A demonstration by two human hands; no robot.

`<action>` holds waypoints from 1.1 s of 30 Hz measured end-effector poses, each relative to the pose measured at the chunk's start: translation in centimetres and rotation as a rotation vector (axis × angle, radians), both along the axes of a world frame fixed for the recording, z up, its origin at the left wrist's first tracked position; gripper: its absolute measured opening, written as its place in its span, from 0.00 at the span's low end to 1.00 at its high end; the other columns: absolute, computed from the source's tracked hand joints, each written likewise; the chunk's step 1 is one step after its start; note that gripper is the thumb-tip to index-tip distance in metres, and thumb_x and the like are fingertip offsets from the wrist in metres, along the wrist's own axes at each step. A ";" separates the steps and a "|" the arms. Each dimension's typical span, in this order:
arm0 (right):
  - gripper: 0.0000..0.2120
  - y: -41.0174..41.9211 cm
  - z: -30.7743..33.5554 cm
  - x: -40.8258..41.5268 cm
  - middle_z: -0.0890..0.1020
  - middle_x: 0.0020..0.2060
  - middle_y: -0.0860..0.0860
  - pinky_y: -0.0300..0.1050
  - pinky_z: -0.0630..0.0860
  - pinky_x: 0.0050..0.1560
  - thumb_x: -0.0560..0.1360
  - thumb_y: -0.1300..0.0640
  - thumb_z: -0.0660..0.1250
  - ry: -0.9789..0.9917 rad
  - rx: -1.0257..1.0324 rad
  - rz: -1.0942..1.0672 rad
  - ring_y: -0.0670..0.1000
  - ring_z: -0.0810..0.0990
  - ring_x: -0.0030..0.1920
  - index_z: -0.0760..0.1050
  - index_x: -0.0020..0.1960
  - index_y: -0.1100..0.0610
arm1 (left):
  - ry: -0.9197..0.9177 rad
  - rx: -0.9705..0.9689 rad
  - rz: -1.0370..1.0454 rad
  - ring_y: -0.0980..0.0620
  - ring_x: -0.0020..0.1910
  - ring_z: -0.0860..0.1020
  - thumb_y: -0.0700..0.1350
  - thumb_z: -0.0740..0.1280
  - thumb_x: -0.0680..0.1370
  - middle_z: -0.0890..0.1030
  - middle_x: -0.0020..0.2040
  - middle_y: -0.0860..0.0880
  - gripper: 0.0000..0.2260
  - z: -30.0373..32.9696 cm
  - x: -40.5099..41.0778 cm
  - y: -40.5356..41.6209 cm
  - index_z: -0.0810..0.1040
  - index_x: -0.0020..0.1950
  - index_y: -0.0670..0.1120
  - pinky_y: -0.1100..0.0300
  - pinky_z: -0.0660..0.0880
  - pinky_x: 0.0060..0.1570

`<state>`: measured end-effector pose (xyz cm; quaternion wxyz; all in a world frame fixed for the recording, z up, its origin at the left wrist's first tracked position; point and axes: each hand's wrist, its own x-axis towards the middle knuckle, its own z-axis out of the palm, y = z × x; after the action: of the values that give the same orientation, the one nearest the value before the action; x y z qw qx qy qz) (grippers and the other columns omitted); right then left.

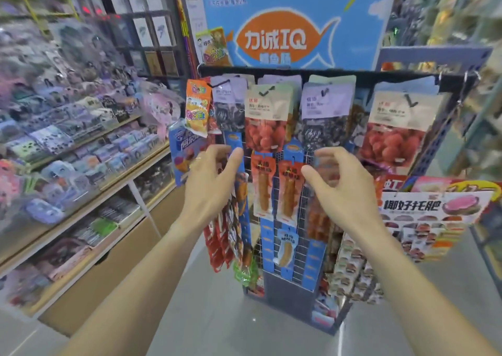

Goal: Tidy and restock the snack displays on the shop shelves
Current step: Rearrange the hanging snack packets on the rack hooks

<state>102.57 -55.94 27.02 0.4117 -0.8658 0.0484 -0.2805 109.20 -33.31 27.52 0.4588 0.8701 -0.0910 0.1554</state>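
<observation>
A black wire snack rack (297, 249) stands in front of me under a blue header board (298, 10). Its top row carries red fruit packets (264, 127) and dark seed packets (317, 127). Below them hang two red sausage packets (262, 190) on blue strips. My left hand (209, 176) reaches up at the rack's left side, thumb touching a blue hanging strip (233, 141), fingers loosely curled. My right hand (339, 181) hovers just right of the sausage packets, fingers loosely curled and holding nothing.
An orange candy packet (197, 108) and strips of red packets (218, 247) hang off the rack's left edge. A big snack card (434, 214) hangs at its right. Wooden shelves (114, 184) of small goods run along the left. Grey floor lies below.
</observation>
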 end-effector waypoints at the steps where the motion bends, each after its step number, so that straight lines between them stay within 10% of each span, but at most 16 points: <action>1: 0.18 0.0 0.6 0.5 0.78 0.56 0.43 0.53 0.79 0.56 0.77 0.42 0.69 -0.038 -0.001 -0.029 0.44 0.79 0.54 0.73 0.64 0.45 | -0.040 -0.017 -0.015 0.58 0.58 0.78 0.67 0.61 0.81 0.79 0.60 0.57 0.22 0.4 0.9 -0.7 0.76 0.67 0.54 0.50 0.76 0.61; 17: 0.23 -1.5 1.1 5.3 0.74 0.63 0.46 0.50 0.80 0.53 0.78 0.46 0.70 -0.156 -0.190 -0.188 0.47 0.79 0.55 0.70 0.71 0.47 | -0.321 -0.029 -0.163 0.59 0.43 0.82 0.57 0.70 0.80 0.83 0.43 0.59 0.14 1.6 4.8 -8.7 0.78 0.62 0.52 0.51 0.81 0.45; 25: 0.05 -6.9 1.5 1.2 0.79 0.48 0.49 0.41 0.76 0.47 0.77 0.57 0.72 -0.460 -0.107 -0.379 0.47 0.79 0.45 0.80 0.52 0.56 | -0.342 0.013 -0.187 0.60 0.43 0.82 0.54 0.71 0.80 0.84 0.43 0.60 0.11 1.6 2.3 -13.5 0.81 0.60 0.50 0.53 0.81 0.46; 33: 0.27 -12.5 1.7 1.5 0.78 0.52 0.41 0.41 0.76 0.53 0.72 0.50 0.78 -0.313 0.108 -0.347 0.42 0.78 0.52 0.68 0.65 0.52 | -0.157 -0.037 -0.269 0.65 0.51 0.81 0.56 0.71 0.80 0.84 0.57 0.59 0.18 0.8 0.5 -20.4 0.78 0.68 0.51 0.59 0.80 0.54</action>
<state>104.05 -68.45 28.68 0.4056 -0.7671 0.1471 -0.4749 109.68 -53.68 28.35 0.4828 0.8267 -0.2393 0.1615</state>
